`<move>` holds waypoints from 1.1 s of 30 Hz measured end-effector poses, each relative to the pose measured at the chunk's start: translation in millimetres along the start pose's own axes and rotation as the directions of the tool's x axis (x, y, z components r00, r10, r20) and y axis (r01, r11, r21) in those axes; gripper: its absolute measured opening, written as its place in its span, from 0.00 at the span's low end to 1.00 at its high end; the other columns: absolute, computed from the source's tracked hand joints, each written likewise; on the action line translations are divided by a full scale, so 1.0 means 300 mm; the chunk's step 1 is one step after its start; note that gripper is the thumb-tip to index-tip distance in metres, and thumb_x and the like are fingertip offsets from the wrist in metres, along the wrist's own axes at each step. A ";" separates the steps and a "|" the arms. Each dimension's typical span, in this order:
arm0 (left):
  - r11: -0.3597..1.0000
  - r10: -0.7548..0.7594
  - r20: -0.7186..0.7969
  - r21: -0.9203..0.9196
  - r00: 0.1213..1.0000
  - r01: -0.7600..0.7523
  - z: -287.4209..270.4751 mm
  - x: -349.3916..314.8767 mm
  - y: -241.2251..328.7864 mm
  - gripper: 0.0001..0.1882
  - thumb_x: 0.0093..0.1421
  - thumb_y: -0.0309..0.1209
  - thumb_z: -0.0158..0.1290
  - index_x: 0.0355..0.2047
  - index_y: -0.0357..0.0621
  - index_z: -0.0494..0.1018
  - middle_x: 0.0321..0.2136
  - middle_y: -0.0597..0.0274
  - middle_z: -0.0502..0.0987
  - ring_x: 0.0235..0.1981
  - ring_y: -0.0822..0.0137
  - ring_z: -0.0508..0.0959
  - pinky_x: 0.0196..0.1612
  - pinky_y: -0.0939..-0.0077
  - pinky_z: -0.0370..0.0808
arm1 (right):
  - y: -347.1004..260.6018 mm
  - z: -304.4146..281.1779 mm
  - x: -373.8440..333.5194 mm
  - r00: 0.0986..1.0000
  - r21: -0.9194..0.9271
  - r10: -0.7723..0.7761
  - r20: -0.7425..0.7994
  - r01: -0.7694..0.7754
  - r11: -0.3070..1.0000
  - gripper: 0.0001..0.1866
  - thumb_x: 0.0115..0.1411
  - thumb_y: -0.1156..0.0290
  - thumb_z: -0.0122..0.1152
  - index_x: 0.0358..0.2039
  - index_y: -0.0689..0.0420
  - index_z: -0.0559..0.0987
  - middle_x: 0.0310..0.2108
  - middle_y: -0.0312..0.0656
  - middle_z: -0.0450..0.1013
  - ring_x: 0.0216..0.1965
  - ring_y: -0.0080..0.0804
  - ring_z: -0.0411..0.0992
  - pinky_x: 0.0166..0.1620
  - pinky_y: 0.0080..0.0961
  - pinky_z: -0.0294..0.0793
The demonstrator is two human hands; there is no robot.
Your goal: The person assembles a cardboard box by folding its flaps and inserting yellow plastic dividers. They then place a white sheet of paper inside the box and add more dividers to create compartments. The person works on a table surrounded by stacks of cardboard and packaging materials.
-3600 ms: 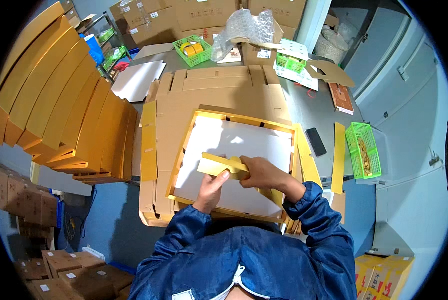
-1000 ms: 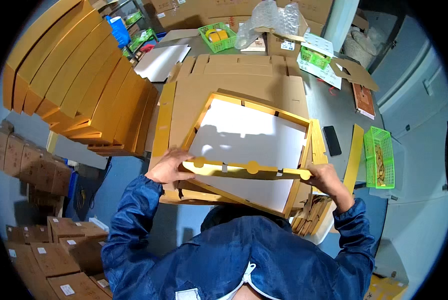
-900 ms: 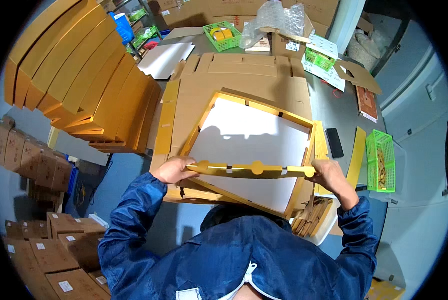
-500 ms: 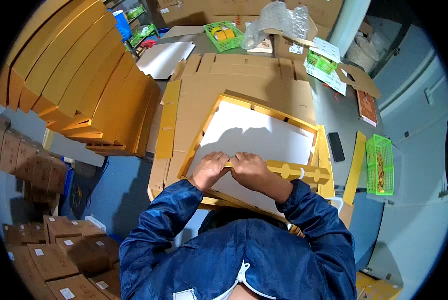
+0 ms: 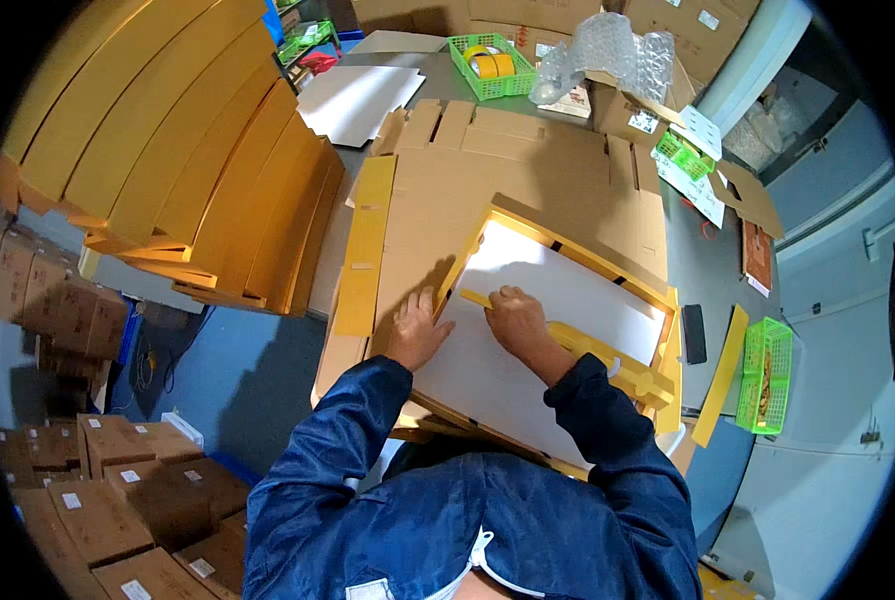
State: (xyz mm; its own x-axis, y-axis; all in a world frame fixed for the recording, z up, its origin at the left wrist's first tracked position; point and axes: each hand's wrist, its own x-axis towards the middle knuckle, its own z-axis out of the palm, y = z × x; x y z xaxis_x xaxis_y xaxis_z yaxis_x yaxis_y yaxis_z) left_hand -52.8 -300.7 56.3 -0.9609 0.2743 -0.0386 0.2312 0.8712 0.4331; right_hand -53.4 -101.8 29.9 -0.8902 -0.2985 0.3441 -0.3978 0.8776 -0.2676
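Observation:
A shallow yellow cardboard tray (image 5: 580,252) with a white floor lies at an angle in front of me. My right hand (image 5: 518,325) is closed around a long yellow cardboard strip (image 5: 600,350), holding it slantwise over the white floor. One narrow end pokes out left of my fingers. The wider, folded part with rounded cut-outs runs to the tray's right side under my forearm. My left hand (image 5: 418,330) rests with fingers spread at the tray's left wall, holding nothing. My palm and sleeves hide parts of the wall and strip.
Flattened brown cardboard (image 5: 528,165) covers the table, with a flat yellow strip (image 5: 366,245) at left. Tall stacked yellow trays (image 5: 198,150) stand left. On the right lie a black phone (image 5: 695,334), another yellow strip (image 5: 721,375) and a green basket (image 5: 765,375). Brown boxes (image 5: 118,510) fill the lower left.
My left hand has let go of the strip and moved left to the tray's wall, its fingers opening. My right hand still grips the strip, which now slants down to the right.

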 end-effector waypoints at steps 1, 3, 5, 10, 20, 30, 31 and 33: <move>0.995 -0.045 0.091 -0.087 0.995 0.053 0.063 0.026 -0.058 0.25 0.56 0.36 0.53 0.49 0.33 0.60 0.41 0.39 0.69 0.45 0.42 0.70 0.49 0.55 0.67 | -0.007 0.041 0.013 0.998 -0.002 0.023 0.053 -0.023 1.000 0.06 0.49 0.71 0.58 0.20 0.57 0.73 0.22 0.43 0.69 0.29 0.41 0.71 0.33 0.34 0.73; 0.982 -0.071 0.164 -0.159 0.984 0.098 0.126 0.063 -0.116 0.19 0.58 0.34 0.51 0.43 0.34 0.61 0.38 0.37 0.70 0.41 0.40 0.71 0.44 0.52 0.69 | 0.000 0.102 0.037 0.989 0.010 0.032 0.145 -0.034 0.999 0.08 0.52 0.66 0.56 0.23 0.58 0.74 0.25 0.44 0.70 0.33 0.42 0.71 0.38 0.36 0.72; 0.987 -0.069 0.143 -0.134 0.987 0.089 0.157 0.047 -0.128 0.13 0.58 0.32 0.48 0.37 0.35 0.62 0.35 0.37 0.70 0.38 0.39 0.72 0.41 0.50 0.69 | -0.009 0.087 0.046 0.982 0.053 -0.052 0.181 0.043 0.998 0.07 0.51 0.67 0.56 0.24 0.58 0.74 0.25 0.44 0.70 0.32 0.41 0.70 0.36 0.35 0.72; 0.990 -0.037 0.066 -0.137 0.997 0.045 0.142 0.046 -0.099 0.09 0.58 0.29 0.47 0.35 0.35 0.62 0.31 0.39 0.70 0.36 0.40 0.71 0.38 0.50 0.69 | 0.004 0.099 0.047 0.984 0.146 -0.126 0.126 0.107 0.983 0.06 0.50 0.69 0.56 0.23 0.58 0.72 0.24 0.44 0.68 0.30 0.41 0.69 0.34 0.35 0.71; 0.942 -0.285 0.345 -0.072 0.895 0.327 0.013 0.085 -0.001 0.13 0.59 0.31 0.46 0.36 0.30 0.65 0.35 0.30 0.71 0.39 0.38 0.72 0.40 0.48 0.69 | -0.026 0.145 0.063 0.977 0.197 0.005 0.214 -0.049 0.979 0.08 0.51 0.68 0.55 0.28 0.59 0.74 0.28 0.47 0.70 0.35 0.45 0.70 0.44 0.39 0.68; 0.667 0.740 -0.070 -0.043 0.669 -0.744 0.143 0.060 0.390 0.23 0.54 0.34 0.54 0.48 0.36 0.66 0.48 0.47 0.68 0.54 0.50 0.63 0.59 0.56 0.57 | 0.131 -0.456 -0.464 0.710 0.227 0.619 -0.336 -0.577 0.785 0.25 0.50 0.77 0.59 0.50 0.61 0.69 0.52 0.52 0.65 0.55 0.51 0.62 0.58 0.38 0.59; 0.572 0.812 -0.040 -0.137 0.582 -0.808 0.192 0.050 0.482 0.24 0.53 0.33 0.55 0.48 0.35 0.66 0.48 0.47 0.67 0.54 0.52 0.63 0.58 0.59 0.58 | 0.167 -0.476 -0.579 0.618 0.265 0.663 -0.423 -0.615 0.743 0.25 0.51 0.78 0.58 0.51 0.62 0.68 0.51 0.54 0.65 0.54 0.51 0.62 0.58 0.39 0.59; 0.502 0.858 -0.026 -0.172 0.513 -0.848 0.254 0.011 0.686 0.25 0.51 0.35 0.57 0.47 0.35 0.66 0.46 0.48 0.69 0.52 0.50 0.65 0.56 0.60 0.60 | 0.219 -0.469 -0.777 0.462 0.177 0.830 -0.314 -0.830 0.529 0.29 0.51 0.68 0.60 0.52 0.67 0.65 0.52 0.58 0.64 0.54 0.54 0.62 0.56 0.42 0.61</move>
State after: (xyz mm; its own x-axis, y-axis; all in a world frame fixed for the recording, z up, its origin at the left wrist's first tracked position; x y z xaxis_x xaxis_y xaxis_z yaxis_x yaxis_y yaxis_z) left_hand 3.2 -89.4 76.7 -0.2985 0.8777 0.3748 0.9043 0.1346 0.4051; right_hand 159.2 78.2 58.6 -0.6711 0.7081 0.2197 0.4894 0.6457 -0.5861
